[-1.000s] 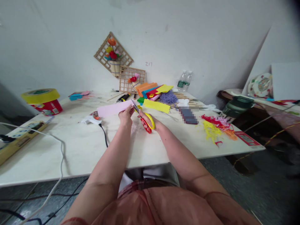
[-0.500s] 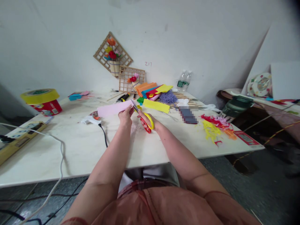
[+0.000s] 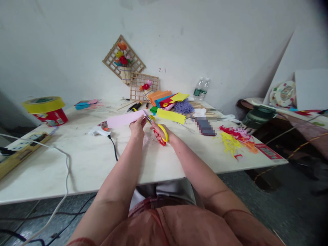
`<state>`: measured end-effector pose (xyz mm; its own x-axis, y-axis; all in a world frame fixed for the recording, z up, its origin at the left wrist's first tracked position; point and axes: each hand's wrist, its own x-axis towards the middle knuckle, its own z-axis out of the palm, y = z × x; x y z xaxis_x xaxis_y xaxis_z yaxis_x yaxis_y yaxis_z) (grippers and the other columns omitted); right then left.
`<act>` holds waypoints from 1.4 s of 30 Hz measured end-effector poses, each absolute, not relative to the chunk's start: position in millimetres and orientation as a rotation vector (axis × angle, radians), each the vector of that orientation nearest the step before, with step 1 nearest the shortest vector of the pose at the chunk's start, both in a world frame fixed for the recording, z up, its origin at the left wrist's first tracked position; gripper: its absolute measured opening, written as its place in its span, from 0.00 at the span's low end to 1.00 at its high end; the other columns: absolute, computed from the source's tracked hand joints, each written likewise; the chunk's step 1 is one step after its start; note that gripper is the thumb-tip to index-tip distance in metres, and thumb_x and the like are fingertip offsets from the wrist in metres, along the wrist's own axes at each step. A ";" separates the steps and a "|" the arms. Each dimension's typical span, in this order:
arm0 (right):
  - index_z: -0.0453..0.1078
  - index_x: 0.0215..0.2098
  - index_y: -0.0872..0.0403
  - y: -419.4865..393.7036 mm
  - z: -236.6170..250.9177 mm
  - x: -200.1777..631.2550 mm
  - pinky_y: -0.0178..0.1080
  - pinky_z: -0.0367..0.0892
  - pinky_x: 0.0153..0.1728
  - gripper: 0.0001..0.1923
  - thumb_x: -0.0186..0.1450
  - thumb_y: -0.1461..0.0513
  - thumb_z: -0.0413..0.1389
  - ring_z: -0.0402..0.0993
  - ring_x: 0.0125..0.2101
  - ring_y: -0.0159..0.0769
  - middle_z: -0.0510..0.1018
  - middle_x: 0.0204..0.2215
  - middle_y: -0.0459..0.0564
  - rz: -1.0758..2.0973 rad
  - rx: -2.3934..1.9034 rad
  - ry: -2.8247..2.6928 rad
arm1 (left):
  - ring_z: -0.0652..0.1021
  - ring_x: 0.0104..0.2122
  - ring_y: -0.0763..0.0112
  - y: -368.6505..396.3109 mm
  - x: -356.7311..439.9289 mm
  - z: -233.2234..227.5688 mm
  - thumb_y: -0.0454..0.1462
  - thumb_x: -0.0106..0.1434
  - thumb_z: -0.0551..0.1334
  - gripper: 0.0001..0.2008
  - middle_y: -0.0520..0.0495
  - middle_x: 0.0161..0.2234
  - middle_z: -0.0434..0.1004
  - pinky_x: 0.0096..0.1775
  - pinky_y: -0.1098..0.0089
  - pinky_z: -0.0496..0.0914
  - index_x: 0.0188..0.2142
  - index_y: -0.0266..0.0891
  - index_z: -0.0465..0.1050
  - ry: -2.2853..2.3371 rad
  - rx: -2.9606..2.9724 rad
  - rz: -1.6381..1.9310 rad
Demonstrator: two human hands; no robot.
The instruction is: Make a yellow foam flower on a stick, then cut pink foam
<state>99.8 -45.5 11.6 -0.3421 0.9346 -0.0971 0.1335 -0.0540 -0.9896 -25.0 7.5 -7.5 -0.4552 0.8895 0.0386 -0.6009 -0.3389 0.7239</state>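
Note:
My left hand (image 3: 137, 127) pinches the right end of a pale pink paper strip (image 3: 122, 119) and holds it just above the white table (image 3: 84, 160). My right hand (image 3: 164, 134) grips red and yellow scissors (image 3: 159, 132). Their blades (image 3: 146, 115) meet the pink strip's right edge, close to my left fingertips. Both forearms reach forward from the bottom of the view.
A white glue gun (image 3: 98, 131) with a black cord lies left of my hands. A yellow paper strip (image 3: 171, 115), coloured felt sheets (image 3: 166, 97), purple yarn (image 3: 183, 106), a dark blurred object (image 3: 205, 125) and paper scraps (image 3: 234, 138) lie to the right. Tape rolls (image 3: 44, 108) and a power strip (image 3: 22, 148) sit far left.

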 end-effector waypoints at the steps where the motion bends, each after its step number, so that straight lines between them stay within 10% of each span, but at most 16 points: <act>1: 0.63 0.36 0.58 -46.0 11.9 99.8 0.26 0.47 0.10 0.30 0.58 0.39 0.44 0.48 0.10 0.20 0.55 0.13 0.38 1.462 -1.163 -1.527 | 0.77 0.25 0.74 7.5 -24.9 -7.4 0.31 0.44 0.67 0.09 0.48 0.25 0.75 0.35 0.71 0.72 0.28 0.33 0.72 0.796 0.541 1.930; 42: 0.63 0.38 0.59 -44.9 8.6 102.8 0.25 0.45 0.10 0.28 0.60 0.42 0.47 0.48 0.10 0.19 0.55 0.13 0.38 1.423 -1.117 -1.533 | 0.76 0.24 0.75 5.5 -26.3 -3.8 0.29 0.44 0.65 0.08 0.49 0.23 0.74 0.32 0.73 0.72 0.28 0.31 0.72 0.719 0.518 1.938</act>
<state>102.8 -44.9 8.6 -0.3367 0.9409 -0.0353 0.1051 0.0003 -0.9945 -26.3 5.5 -3.8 -0.4410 0.8960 0.0526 -0.6447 -0.3570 0.6759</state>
